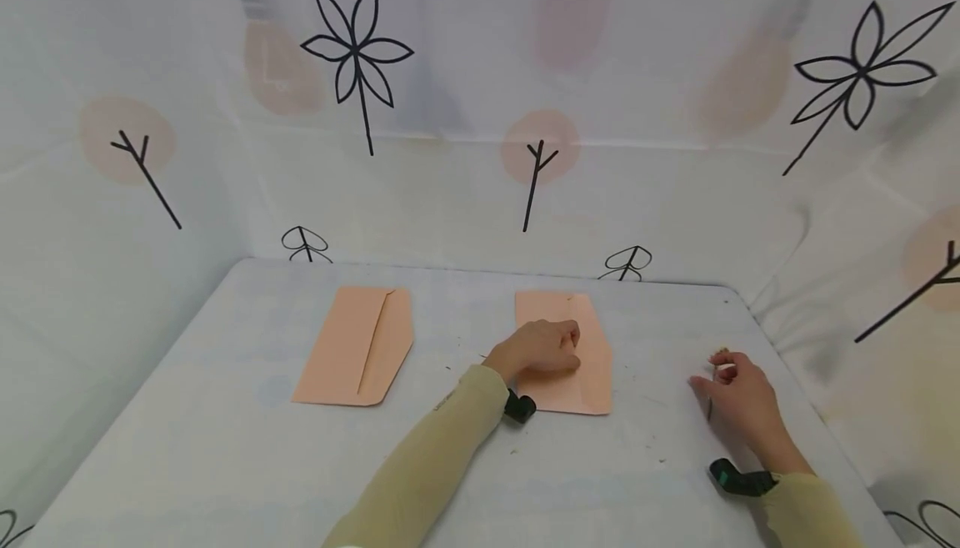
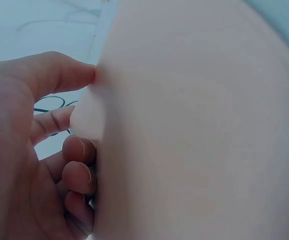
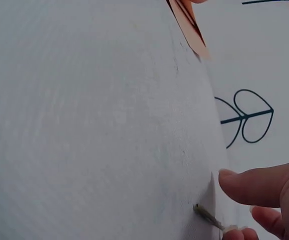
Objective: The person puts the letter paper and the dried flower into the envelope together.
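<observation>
Two peach paper envelopes are on the white table. My left hand (image 1: 540,346) is over the right envelope (image 1: 592,389), its fingers curled against the paper. In the left wrist view, the thumb presses the envelope (image 2: 184,125), and a raised bit of its paper lies between thumb and forefinger. How firm that grip is does not show. Toward the table's right side, my right hand (image 1: 742,394) pinches a thin, dry-looking stem (image 3: 208,216) between its fingertips; the thumb stands apart from it. A small yellowish tip (image 1: 722,350) shows above those fingers. The left envelope (image 1: 337,356) lies untouched.
Small dark crumbs (image 1: 662,460) are scattered over the table (image 1: 225,473). White cloth (image 1: 450,198) printed with black plant outlines hangs behind the table and along both sides. A dark wrist device (image 1: 741,478) is strapped on the right arm, and another (image 1: 519,406) on the left.
</observation>
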A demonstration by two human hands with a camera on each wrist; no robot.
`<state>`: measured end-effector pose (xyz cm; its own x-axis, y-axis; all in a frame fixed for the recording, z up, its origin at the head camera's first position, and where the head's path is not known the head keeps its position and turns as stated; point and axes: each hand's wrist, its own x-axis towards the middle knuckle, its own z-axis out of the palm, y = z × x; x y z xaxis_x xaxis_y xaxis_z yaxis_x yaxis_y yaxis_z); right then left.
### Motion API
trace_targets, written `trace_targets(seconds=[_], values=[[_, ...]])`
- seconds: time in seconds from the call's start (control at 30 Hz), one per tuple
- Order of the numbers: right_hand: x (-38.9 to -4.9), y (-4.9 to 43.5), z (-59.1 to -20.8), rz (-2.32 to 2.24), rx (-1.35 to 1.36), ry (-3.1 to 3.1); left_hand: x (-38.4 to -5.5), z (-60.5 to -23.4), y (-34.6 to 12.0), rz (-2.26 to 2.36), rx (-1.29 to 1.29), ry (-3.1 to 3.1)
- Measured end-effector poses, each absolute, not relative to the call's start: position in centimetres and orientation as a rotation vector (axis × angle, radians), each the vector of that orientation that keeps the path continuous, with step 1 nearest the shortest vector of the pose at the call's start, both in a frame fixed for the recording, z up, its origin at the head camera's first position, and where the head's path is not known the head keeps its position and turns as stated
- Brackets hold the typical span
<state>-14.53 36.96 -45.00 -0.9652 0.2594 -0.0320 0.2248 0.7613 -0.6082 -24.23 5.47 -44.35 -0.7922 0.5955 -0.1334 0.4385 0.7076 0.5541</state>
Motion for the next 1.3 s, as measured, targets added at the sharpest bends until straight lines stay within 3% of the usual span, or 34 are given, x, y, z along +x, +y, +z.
trace_targets(seconds=[0.17, 0.8, 1.3], values=[[-14.3, 37.4, -44.9, 0.98, -0.479, -2.918, -24.1, -44.3, 5.6, 0.739, 0.803, 2.608], [-14.9, 36.6, -44.1, 0.871, -0.214, -3.093, -24.1, -44.0, 5.5, 0.722, 0.839, 2.615], [-15.1, 36.5, -43.7, 0.838, -0.178, -3.157, -24.2, -44.5, 5.5, 0.761, 0.842, 2.612]])
